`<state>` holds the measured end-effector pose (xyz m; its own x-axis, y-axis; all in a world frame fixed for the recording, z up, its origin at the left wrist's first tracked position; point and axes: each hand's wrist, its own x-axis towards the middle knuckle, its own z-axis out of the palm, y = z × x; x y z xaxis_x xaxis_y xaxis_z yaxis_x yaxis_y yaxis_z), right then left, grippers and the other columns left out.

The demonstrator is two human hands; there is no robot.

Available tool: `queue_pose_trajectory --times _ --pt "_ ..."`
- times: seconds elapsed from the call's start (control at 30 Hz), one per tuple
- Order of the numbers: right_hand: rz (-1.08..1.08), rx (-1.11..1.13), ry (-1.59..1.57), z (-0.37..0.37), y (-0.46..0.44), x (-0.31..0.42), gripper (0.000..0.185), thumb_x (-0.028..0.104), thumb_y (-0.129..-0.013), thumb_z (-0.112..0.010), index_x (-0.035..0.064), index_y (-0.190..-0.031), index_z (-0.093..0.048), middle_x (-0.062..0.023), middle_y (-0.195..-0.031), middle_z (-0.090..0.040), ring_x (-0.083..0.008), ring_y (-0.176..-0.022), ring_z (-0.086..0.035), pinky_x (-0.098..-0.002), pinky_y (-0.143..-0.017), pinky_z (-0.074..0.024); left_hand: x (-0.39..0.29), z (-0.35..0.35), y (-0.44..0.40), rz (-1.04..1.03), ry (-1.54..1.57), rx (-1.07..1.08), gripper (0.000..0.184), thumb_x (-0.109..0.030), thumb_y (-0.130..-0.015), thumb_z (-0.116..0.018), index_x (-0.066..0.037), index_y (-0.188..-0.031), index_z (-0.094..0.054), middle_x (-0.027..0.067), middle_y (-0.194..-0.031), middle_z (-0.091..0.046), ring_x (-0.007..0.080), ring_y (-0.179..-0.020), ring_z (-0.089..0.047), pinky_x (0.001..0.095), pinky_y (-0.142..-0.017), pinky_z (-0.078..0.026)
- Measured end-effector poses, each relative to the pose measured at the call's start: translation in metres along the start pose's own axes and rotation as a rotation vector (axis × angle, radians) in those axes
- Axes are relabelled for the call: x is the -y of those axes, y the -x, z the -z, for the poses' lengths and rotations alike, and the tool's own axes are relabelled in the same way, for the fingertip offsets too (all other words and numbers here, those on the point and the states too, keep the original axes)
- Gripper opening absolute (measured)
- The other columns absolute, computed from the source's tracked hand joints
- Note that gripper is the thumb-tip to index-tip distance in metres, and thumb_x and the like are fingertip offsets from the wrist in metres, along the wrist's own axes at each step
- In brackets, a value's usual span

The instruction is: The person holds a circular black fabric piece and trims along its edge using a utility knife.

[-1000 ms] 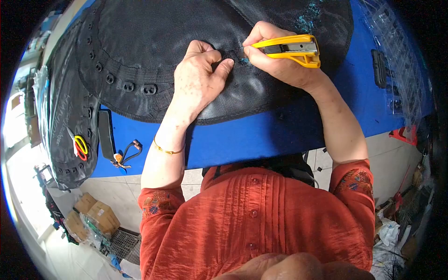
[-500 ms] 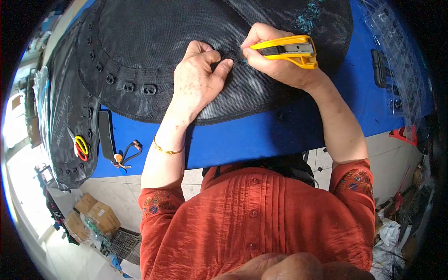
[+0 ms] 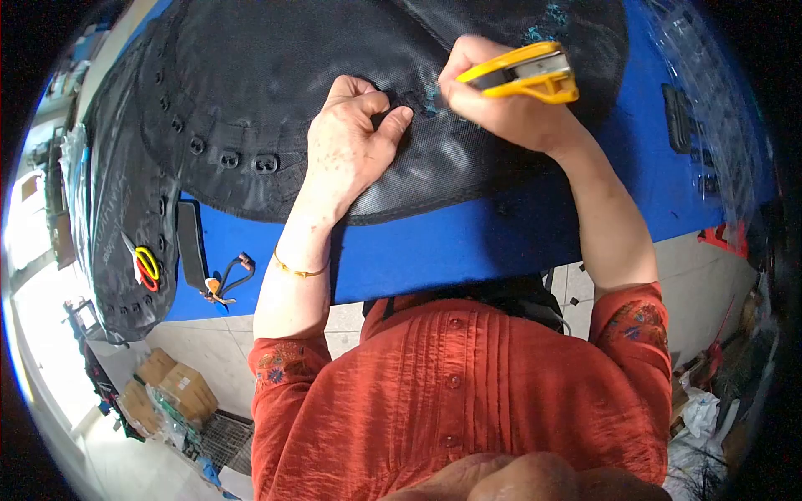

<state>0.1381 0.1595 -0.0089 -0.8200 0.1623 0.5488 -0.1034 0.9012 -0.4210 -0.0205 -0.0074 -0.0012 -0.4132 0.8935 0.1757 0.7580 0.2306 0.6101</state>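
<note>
Right grip [image 3: 505, 113]: grasping yellow cutter [image 3: 528, 73], nudged rightward since 0.5 s ago | left grip [image 3: 355, 138]: curled on black mesh [image 3: 259, 71], pinch unclear

Bright light whitens the frame's nine o'clock side, burning out a window-like area [image 3: 35, 313]. Glossy glare streaks the black mesh fabric [image 3: 393, 188] just above centre, toward twelve; a soft shadow darkens the blue tabletop [image 3: 418, 259] toward three. Motion blur smears the right hand [image 3: 505, 113] at one o'clock. Fisheye distortion bends the outskirts, and black vignetting swallows the corners.
</note>
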Motion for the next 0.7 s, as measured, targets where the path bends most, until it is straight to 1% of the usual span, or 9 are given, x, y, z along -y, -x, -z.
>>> queue_pose_trajectory --times 0.03,0.07,0.1,0.13,0.2,0.23,0.4,0.6,0.7 --pt "0.031 0.027 0.128 0.006 -0.003 -0.009 0.009 0.013 -0.085 -0.069 0.0123 -0.089 -0.06 -0.0047 -0.09 -0.058 -0.0217 -0.085 -0.064 -0.0322 -0.075 -0.0513 0.001 0.0 0.0 -0.005 0.007 -0.005 0.02 -0.02 -0.081 -0.08 -0.002 -0.082 -0.072 0.0115 -0.094 -0.065 0.0282 -0.079 -0.067 0.0372 -0.072 -0.055" --pt "-0.202 -0.022 -0.134 0.011 -0.005 0.004 0.009 0.014 -0.085 -0.069 0.0119 -0.088 -0.061 -0.0055 -0.09 -0.057 -0.0204 -0.087 -0.063 -0.0305 -0.076 -0.0509 0.001 -0.001 0.0 -0.006 0.007 -0.007 0.02 -0.02 -0.081 -0.08 -0.002 -0.082 -0.072 0.0115 -0.094 -0.065 0.0282 -0.079 -0.067 0.0372 -0.072 -0.055" --pt "-0.151 -0.122 -0.262 0.006 -0.002 -0.011 0.01 0.015 -0.098 -0.062 0.0052 -0.096 -0.064 0.0001 -0.086 -0.06 -0.0039 -0.061 -0.055 -0.0196 -0.055 -0.0464 0.001 -0.001 0.0 -0.004 0.008 -0.005 0.021 -0.02 -0.081 -0.08 -0.001 -0.083 -0.072 0.0116 -0.095 -0.065 0.0282 -0.079 -0.067 0.0371 -0.072 -0.055" --pt "-0.405 -0.095 -0.479 0.015 -0.002 -0.009 0.016 0.02 -0.1 -0.062 0.0058 -0.106 -0.063 -0.0029 -0.089 -0.065 -0.0064 -0.065 -0.061 -0.0207 -0.06 -0.0501 0.0 -0.001 0.001 -0.001 0.008 -0.003 0.021 -0.02 -0.081 -0.08 -0.001 -0.083 -0.072 0.0117 -0.095 -0.065 0.0283 -0.079 -0.067 0.0371 -0.072 -0.055" --pt "-0.535 -0.211 -0.604 0.019 -0.011 -0.005 0.015 0.021 -0.098 -0.065 0.0071 -0.1 -0.059 -0.0006 -0.08 -0.064 -0.0077 -0.065 -0.059 -0.0246 -0.06 -0.0494 -0.001 0.0 0.0 0.01 0.013 0.0 0.022 -0.021 -0.081 -0.08 -0.001 -0.083 -0.072 0.0117 -0.096 -0.065 0.0283 -0.079 -0.067 0.0372 -0.072 -0.055" --pt "-0.571 -0.253 -0.538 0.02 -0.012 -0.006 0.014 0.02 -0.097 -0.066 0.008 -0.097 -0.059 -0.0005 -0.079 -0.063 -0.0065 -0.064 -0.059 -0.0227 -0.059 -0.0481 -0.002 0.001 0.0 0.022 0.02 0.007 0.022 -0.021 -0.081 -0.08 0.0 -0.084 -0.072 0.0117 -0.096 -0.065 0.0284 -0.079 -0.067 0.0372 -0.072 -0.055" --pt "-0.627 -0.332 -0.533 0.024 -0.014 -0.02 0.016 0.02 -0.096 -0.069 0.0083 -0.096 -0.059 -0.0003 -0.079 -0.063 -0.0057 -0.064 -0.058 -0.0221 -0.059 -0.0471 0.0 -0.002 0.0 0.006 -0.002 -0.008 0.023 -0.021 -0.082 -0.08 0.001 -0.084 -0.072 0.0114 -0.097 -0.065 0.0282 -0.08 -0.068 0.0371 -0.073 -0.055" --pt "-0.6 -0.435 -0.809 0.024 -0.004 -0.043 0.022 0.021 -0.101 -0.063 0.0045 -0.111 -0.055 -0.0052 -0.085 -0.065 -0.009 -0.068 -0.061 -0.0233 -0.062 -0.0511 0.002 -0.001 0.001 0.002 -0.004 -0.013 0.026 -0.023 -0.082 -0.08 0.001 -0.084 -0.071 0.0113 -0.098 -0.065 0.0281 -0.081 -0.068 0.0366 -0.075 -0.055" --pt "-0.685 -0.531 -0.848 0.024 -0.006 -0.044 0.022 0.022 -0.101 -0.062 0.0043 -0.111 -0.055 -0.0063 -0.085 -0.065 -0.0095 -0.063 -0.06 -0.0226 -0.058 -0.0505 0.0 0.0 0.001 0.006 -0.002 -0.014 0.027 -0.023 -0.082 -0.081 0.001 -0.083 -0.07 0.011 -0.098 -0.065 0.0282 -0.08 -0.067 0.0365 -0.075 -0.054"
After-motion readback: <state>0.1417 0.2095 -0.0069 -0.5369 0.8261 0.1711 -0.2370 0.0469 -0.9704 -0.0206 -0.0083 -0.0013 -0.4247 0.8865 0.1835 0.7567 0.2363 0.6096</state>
